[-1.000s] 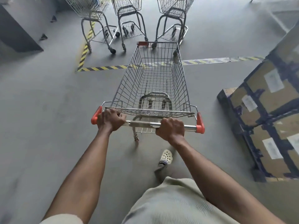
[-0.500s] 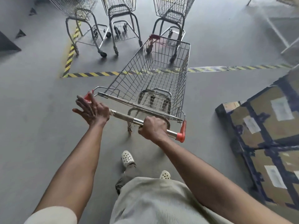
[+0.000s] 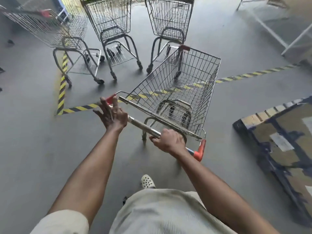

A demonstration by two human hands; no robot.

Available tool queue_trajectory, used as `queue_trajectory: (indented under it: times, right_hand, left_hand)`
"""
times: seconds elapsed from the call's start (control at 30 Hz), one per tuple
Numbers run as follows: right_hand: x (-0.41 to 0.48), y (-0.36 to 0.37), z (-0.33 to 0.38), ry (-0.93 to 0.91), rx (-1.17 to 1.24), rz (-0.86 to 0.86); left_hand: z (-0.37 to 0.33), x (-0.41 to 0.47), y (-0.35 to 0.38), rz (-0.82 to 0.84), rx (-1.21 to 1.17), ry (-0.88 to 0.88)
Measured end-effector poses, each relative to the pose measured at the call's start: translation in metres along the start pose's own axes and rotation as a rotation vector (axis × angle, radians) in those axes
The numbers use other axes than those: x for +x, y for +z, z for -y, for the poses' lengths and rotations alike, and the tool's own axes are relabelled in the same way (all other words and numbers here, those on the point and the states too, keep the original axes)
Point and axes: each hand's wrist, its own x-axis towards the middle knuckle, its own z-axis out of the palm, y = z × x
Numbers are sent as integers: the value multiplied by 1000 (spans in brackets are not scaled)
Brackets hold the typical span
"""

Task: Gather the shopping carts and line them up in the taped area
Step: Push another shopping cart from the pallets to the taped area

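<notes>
No readable writing anywhere. Nearest, a pale perforated shoe (image 3: 147, 181) on grey floor (image 3: 33, 141). Right hand (image 3: 168, 141) wrapped tight round the handle bar (image 3: 143, 126) of the angled shopping cart (image 3: 179, 92); left hand (image 3: 112, 114) flat on the bar, fingers spread. Cart basket straddling striped tape (image 3: 79, 108). Beyond, three parked carts (image 3: 111, 27) inside the taped area.

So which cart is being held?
The nearest cart, angled across the striped tape. The right hand grips its handle; the left hand is open on it. The other three stand untouched behind.
</notes>
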Motion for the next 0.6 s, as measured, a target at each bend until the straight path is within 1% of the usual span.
queue_trajectory:
  times: [0.07,0.13,0.17,0.2,0.27,0.33,0.4,0.6]
  right_hand:
    - [20,-4,11,43,18,-31]
    - [34,-11,21,69,14,-60]
    - [43,-14,24,83,3,-76]
    - [51,-16,26,92,-10,-87]
    - [65,-17,26,100,-18,-98]
    - [81,-19,26,136,-19,-123]
    - [100,-23,28,169,-23,-150]
    - [157,-43,37,244,-48,-201]
  left_hand:
    - [1,36,1,-8,113,165]
    - [-2,67,2,-65,207,418]
    - [-5,82,1,-77,219,515]
    - [-9,94,0,-50,214,576]
    - [-17,111,-3,7,247,631]
    - [-31,128,-7,56,309,653]
    - [-45,147,-13,99,313,655]
    - [-87,214,-18,78,355,746]
